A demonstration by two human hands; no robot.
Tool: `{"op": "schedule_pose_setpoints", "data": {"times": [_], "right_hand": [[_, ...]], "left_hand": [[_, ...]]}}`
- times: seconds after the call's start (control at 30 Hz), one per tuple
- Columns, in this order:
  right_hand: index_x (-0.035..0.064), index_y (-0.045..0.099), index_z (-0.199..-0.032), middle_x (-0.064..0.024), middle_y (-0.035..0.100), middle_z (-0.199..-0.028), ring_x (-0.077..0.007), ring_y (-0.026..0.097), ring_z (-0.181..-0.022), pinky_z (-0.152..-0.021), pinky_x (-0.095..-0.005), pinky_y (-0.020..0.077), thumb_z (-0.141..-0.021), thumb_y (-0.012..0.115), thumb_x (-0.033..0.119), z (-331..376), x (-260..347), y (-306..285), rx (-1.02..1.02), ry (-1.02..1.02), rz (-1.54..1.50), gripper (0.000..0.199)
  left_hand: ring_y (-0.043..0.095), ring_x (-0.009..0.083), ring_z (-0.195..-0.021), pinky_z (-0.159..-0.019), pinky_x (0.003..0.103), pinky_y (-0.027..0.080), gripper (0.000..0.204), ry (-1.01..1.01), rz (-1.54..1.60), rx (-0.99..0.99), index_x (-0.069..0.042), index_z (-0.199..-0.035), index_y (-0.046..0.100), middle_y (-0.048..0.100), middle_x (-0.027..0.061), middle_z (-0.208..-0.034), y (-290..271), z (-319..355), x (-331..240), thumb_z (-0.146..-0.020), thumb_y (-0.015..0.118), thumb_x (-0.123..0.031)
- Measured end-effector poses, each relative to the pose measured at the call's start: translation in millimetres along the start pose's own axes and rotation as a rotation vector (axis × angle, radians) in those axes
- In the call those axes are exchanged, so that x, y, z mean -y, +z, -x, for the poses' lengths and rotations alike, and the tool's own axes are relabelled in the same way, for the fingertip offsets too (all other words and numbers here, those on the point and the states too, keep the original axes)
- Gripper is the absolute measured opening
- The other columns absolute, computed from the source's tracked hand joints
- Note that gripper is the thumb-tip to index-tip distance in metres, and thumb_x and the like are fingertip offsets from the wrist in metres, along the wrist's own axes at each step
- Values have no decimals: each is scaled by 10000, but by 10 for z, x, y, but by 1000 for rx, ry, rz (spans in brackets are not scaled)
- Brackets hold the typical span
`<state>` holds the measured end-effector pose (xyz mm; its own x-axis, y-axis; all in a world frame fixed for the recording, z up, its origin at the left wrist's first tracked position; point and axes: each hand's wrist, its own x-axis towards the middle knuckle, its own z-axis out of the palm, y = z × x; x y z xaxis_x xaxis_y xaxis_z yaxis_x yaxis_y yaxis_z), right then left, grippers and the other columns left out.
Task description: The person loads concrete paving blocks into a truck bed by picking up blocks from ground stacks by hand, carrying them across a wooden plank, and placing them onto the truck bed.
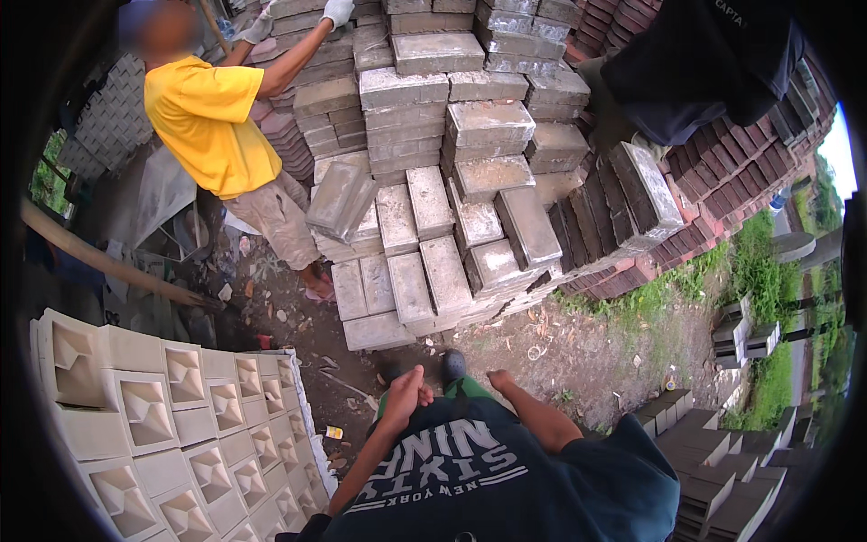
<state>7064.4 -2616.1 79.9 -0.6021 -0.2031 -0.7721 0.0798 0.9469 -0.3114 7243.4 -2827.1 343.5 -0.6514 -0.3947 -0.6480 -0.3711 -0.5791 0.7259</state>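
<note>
My left hand [408,396] is in front of my body with its fingers curled in, and I see nothing in it. Lower at my side, my right hand [499,379] hangs with its fingers mostly turned from sight, touching nothing that I can make out. Ahead of both hands rises a stepped stack of grey concrete paving blocks [431,277]. One block [341,200] lies tilted on the stack's left side. A person in a yellow shirt [209,117] and white gloves [338,12] reaches toward the back of the stack.
Cream blocks with square hollows [185,425] form a wall at my left. Another person in dark clothing [695,68] bends over the right side of the stack. Reddish pavers [722,163] stand behind. More grey blocks [713,452] are at lower right, beside littered dirt ground [578,361].
</note>
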Motion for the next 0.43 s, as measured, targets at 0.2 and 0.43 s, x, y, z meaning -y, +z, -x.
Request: {"op": "schedule_pose_setpoints", "data": {"times": [0.2,0.43], "right_hand": [[68,651,-854,-79,637,-813,-162,574,-757,-690,-360,468,-870,542,376,475,414,239,24,10,-658,326],[61,689,-961,-196,655,-1014,-293,607,-1029,-924,-352,441,-836,530,478,704,265,928,-98,-52,-352,463]], "left_hand": [[612,117,-676,-604,234,475,285,-5,-8,120,-73,-841,556,644,67,-788,-336,-99,-52,-962,446,-308],[624,129,-749,-657,249,483,137,18,-47,176,-98,-949,544,649,65,-893,-751,-148,-231,-917,495,-221]]}}
